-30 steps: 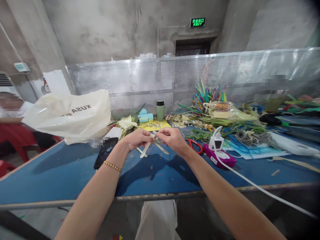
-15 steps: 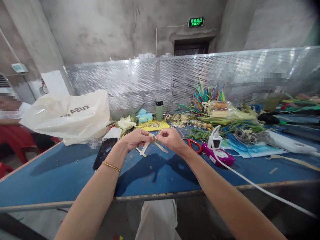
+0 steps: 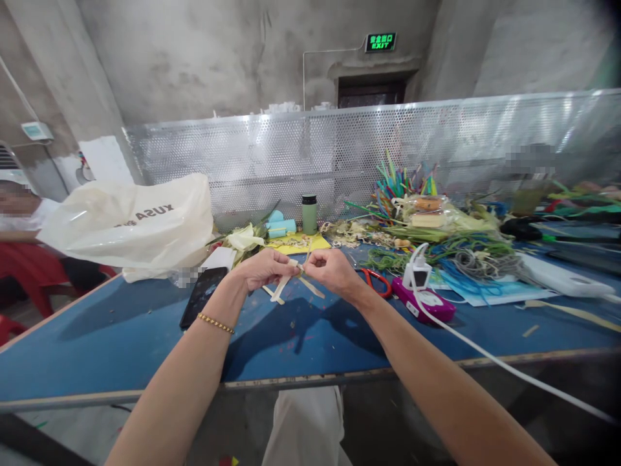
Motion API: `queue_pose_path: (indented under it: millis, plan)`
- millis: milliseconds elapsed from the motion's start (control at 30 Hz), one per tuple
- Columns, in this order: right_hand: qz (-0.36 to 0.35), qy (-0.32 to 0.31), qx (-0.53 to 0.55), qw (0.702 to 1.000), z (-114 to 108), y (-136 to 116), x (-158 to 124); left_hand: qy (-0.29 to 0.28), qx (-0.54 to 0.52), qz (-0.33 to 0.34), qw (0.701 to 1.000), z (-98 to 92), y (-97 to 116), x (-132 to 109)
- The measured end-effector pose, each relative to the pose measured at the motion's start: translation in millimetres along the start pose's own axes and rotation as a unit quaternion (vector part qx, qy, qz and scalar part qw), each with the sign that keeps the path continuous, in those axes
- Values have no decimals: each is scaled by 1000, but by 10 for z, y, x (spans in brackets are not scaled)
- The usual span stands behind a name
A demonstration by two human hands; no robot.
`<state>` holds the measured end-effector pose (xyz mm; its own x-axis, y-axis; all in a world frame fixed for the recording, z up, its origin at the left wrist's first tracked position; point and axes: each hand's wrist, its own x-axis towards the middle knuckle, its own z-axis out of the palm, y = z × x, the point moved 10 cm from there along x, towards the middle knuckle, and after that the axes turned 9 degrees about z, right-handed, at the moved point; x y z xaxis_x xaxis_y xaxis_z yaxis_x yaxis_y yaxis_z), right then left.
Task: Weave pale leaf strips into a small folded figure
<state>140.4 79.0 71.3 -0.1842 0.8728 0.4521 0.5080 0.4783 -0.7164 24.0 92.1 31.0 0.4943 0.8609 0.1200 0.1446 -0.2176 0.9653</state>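
Both hands meet above the blue table (image 3: pixel 160 349), working on pale leaf-like strips (image 3: pixel 280 288) whose flat ends hang down. My left hand (image 3: pixel 264 268), a gold bead bracelet (image 3: pixel 216 323) on its wrist, pinches the strips between thumb and fingers. Just to its right, my right hand (image 3: pixel 332 270) is closed with thumb and forefinger pressed together on the same strips. The crossing point of the strips is small and partly covered by my fingertips. Beyond the hands lies a yellow sheet (image 3: pixel 315 243) with scraps on it.
Left of my hands are a dark tablet (image 3: pixel 206 298) and a large plastic bag (image 3: pixel 130 223). On the right lie red-handled scissors (image 3: pixel 378 285), a purple power strip (image 3: pixel 424 301) with a white cable, and tangled cords (image 3: pixel 478 262). A green bottle (image 3: pixel 309 217) stands behind; a person (image 3: pixel 24 213) sits far left.
Hardly anything differs. My right hand has shifted very slightly, and both hands keep their pinch on the strips.
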Motion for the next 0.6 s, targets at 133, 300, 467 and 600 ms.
queue_pose_path:
  millis: [133,300,467,600]
  plan:
    - [-15,6,-16,1000,0,-6,1,-12,4,5,1000,15,-4,-4]
    - [-21,-4,-12,1000,17,-39,-25,-13,20,3,1000,7,-15,1]
    - [-42,1,-7,999,15,-78,-43,2,21,1,1000,-11,0,-3]
    - [-42,-1,-17,999,36,-64,-24,-5,31,5,999,2,1,-2]
